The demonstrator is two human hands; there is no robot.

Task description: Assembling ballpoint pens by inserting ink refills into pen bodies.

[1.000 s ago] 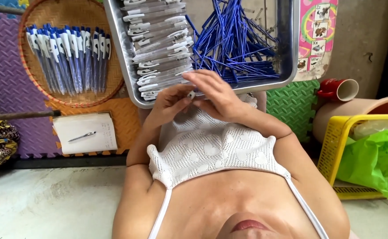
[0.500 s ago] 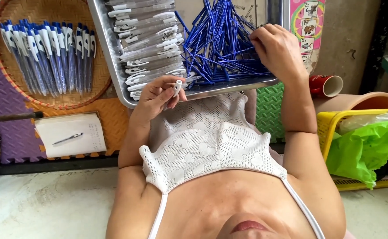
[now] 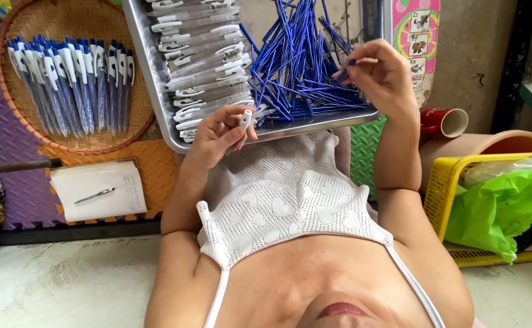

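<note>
A metal tray (image 3: 149, 91) rests on my lap. Its left half holds clear pen barrels with white clips (image 3: 199, 61), its right half a heap of blue refills (image 3: 296, 79). My left hand (image 3: 214, 138) is at the tray's near edge and grips one white pen barrel (image 3: 245, 117), which points upward. My right hand (image 3: 380, 76) hovers over the right side of the heap and pinches a single blue refill (image 3: 346, 65) between thumb and fingers. The two hands are apart.
A round woven basket (image 3: 11, 115) at the left holds several assembled blue-and-white pens (image 3: 71, 79). Below it lies a notepad (image 3: 99, 191) with a pen on it. At the right are a red cup (image 3: 445, 121), a clay pot (image 3: 484, 146) and a yellow crate (image 3: 439, 182) with a green bag (image 3: 502, 203).
My right hand went from my lap to the refill heap and has lifted one blue refill. My left hand keeps the barrel and has risen slightly toward the tray edge.
</note>
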